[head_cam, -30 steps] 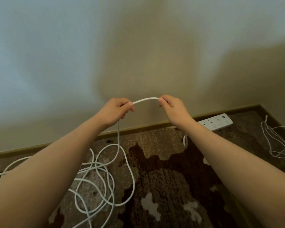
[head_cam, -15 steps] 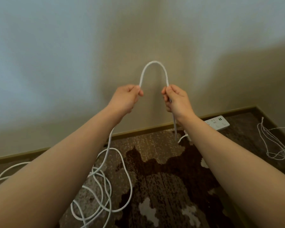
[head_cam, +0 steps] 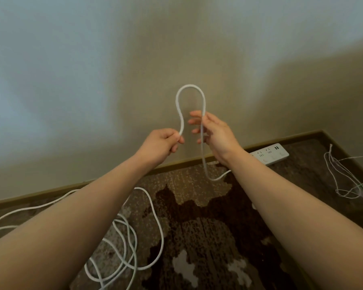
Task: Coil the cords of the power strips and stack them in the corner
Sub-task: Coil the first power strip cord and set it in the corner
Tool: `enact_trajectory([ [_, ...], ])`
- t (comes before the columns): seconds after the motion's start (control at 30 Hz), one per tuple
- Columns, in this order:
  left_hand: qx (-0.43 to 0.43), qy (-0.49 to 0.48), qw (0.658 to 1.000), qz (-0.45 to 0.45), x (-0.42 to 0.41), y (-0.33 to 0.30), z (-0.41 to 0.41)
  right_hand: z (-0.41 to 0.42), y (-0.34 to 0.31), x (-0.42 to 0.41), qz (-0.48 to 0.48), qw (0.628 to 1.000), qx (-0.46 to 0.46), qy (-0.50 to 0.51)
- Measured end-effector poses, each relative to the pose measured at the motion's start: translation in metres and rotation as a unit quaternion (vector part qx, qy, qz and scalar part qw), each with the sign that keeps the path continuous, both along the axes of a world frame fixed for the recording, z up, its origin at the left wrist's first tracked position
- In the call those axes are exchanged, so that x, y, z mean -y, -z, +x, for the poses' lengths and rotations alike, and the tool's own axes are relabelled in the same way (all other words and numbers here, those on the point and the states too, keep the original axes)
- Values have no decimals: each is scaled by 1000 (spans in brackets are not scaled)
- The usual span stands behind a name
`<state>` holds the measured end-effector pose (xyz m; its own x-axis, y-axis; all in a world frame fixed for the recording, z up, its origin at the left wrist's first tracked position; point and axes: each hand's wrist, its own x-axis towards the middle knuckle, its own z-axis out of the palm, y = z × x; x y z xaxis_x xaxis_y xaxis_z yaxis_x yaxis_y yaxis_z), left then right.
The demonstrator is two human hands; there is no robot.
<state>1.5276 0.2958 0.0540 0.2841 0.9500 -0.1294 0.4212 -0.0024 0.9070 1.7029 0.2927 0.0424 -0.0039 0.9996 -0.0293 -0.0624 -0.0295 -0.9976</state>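
- White and smooth, the round cord stood up in a narrow, tall loop in front of the plain matte wall, its top arching over between the two raised hands.
- The left hand had its fingers curled in, pinching the loop's left leg between thumb and forefinger.
- The right hand was far looser: fingers spread and nearly straight, with the loop's right leg running down across them; whether the thumb truly pressed the cord could not be told.
- Below that hand the cord dropped, curved along the floor and passed behind the right forearm.
- The power strip, a flat white rounded bar with sockets on its face, lay on the carpet tight against the dark baseboard, near the corner.
- Slack cord sprawled in overlapping loops on the floor at lower left, partly hidden under the left forearm.
- The carpet was short-piled, mottled brown with pale blotches.
- At far right, a thinner pale wire lay in a loose tangle, well apart from the strip.
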Motion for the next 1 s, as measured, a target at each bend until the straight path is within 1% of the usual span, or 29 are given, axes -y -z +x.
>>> enact_trajectory([
  [0.07,-31,14,999,7,0,-3,15,-5,2,1,-8,1000,17,-23],
  [0.17,-57,21,998,0,0,-2,28,1,4,1,-12,999,27,-19],
  [0.3,-24,41,997,-59,3,4,35,6,12,4,-15,1000,23,-12],
  [0.37,-42,54,995,-74,5,8,33,6,14,5,-18,1000,-1,6],
  [0.47,-65,68,993,-68,7,16,26,3,12,1,-9,999,-36,20],
  [0.57,-94,93,990,-56,9,29,13,12,5,-7,-12,989,-135,55],
  [0.67,-120,109,983,-84,11,44,-14,33,2,-12,-32,984,-151,95],
  [0.73,-131,84,981,-114,10,47,-30,46,5,-11,-48,983,-133,117],
  [0.8,-121,28,986,-109,4,42,-34,51,8,-11,-47,987,-89,123],
  [0.83,-99,-5,990,-99,0,35,-31,49,10,-11,-41,991,-59,116],
  [0.9,-28,-59,994,-89,-10,18,-18,39,13,-8,-27,996,-5,83],
  [0.97,23,-70,996,-59,-15,1,-1,25,16,-3,-6,998,39,44],
  [1.0,32,-65,997,-35,-14,-4,6,19,17,-1,6,997,66,31],
])
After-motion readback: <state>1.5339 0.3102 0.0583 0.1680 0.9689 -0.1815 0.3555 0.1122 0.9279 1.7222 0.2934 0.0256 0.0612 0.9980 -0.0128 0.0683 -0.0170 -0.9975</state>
